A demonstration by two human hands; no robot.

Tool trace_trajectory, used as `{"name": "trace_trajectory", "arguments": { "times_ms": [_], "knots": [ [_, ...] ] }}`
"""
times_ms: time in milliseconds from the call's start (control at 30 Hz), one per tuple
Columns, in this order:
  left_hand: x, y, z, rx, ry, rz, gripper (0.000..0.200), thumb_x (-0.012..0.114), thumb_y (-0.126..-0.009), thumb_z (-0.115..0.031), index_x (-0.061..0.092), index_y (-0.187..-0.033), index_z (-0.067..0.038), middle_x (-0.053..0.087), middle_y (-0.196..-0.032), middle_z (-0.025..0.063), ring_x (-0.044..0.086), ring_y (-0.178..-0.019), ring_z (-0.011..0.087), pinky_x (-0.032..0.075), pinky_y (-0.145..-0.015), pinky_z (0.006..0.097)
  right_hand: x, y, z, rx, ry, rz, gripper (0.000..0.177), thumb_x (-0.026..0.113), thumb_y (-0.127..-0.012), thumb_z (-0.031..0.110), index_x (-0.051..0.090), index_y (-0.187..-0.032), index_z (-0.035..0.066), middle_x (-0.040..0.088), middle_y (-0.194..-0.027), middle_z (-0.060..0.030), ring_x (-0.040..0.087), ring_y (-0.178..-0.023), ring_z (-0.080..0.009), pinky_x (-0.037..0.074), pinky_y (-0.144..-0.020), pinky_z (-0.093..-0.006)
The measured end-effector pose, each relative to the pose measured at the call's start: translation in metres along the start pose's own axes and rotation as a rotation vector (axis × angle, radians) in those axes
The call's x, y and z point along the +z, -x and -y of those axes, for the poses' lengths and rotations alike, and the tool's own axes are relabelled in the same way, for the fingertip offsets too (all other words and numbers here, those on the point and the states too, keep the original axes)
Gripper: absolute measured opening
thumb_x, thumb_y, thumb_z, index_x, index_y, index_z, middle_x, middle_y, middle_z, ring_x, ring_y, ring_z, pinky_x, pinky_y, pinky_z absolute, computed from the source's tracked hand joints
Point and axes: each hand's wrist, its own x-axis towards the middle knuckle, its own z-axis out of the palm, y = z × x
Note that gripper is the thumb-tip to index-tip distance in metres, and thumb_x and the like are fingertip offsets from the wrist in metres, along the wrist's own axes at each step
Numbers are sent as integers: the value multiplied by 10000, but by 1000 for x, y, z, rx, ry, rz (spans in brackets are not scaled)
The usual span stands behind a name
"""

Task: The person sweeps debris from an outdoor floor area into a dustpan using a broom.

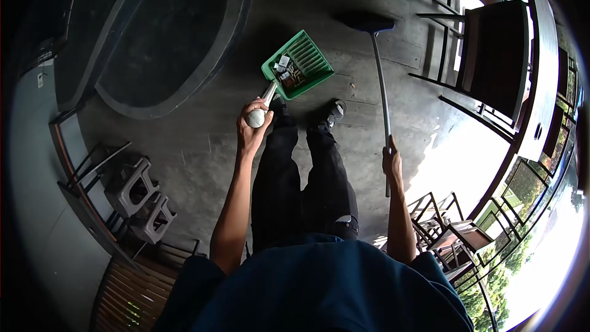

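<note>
My left hand (254,123) is wrapped round the pale handle of a green dustpan (316,67), near its rounded end. Inside the pan lie bits of litter (287,72), some white and some brownish, too small to name one by one. On the other side, my right hand (392,163) grips the long grey stick of a broom (382,80) close to its lower end in view. The broom's dark head, with a blue edge, is up ahead to the right of the dustpan, partly lost in shadow.
Concrete floor (209,166) surrounds my feet, with a small scrap (352,86) right of the dustpan. Dark chairs (495,55) and a long counter (541,86) line the right. Plastic stools (132,187) stand at left, below a curved raised edge (227,37). Wooden slats (135,292) are lower left.
</note>
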Motion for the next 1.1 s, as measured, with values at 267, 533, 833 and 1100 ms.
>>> {"name": "trace_trajectory", "arguments": {
  "times_ms": [267, 533, 833, 1100],
  "knots": [
    [-41, -4, 10, -41, 20, 4, 151, 649, -768, -2, 547, -875, -35, 604, -1061, 114, 522, -1104, 248, 414, -908, 337, -31, 84, 63, 265, -206, 155, 483, 508, -879, 202, 407, -1351, 165, 473, -571, -88, 464, -498, -138, 394, -473, -321],
    [-49, -8, 14, 31, -67, 57, 169, 647, -748, 21, 551, -876, -35, 600, -1039, 108, 525, -1100, 263, 418, -898, 347, -36, -26, 158, 29, -301, 4, 445, 469, -923, 213, 398, -1361, 184, 327, -490, 56, 324, -381, -57, 285, -341, -249],
    [-57, -16, 12, 39, -109, 83, 161, 649, -749, 12, 563, -878, -29, 598, -1037, 108, 534, -1086, 271, 420, -894, 353, -37, -165, 227, -79, -146, 125, 410, 434, -918, 239, 442, -1321, 162, 436, -539, -15, 459, -418, -116, 385, -380, -286],
    [-61, -19, 17, -16, -93, 59, 178, 667, -764, -18, 565, -910, -26, 590, -1065, 118, 534, -1078, 251, 425, -894, 336, 9, 2, 60, 53, -111, 84, 413, 441, -916, 282, 438, -1317, 184, 544, -695, -292, 588, -657, -427, 405, -531, -466]
  ]
}}
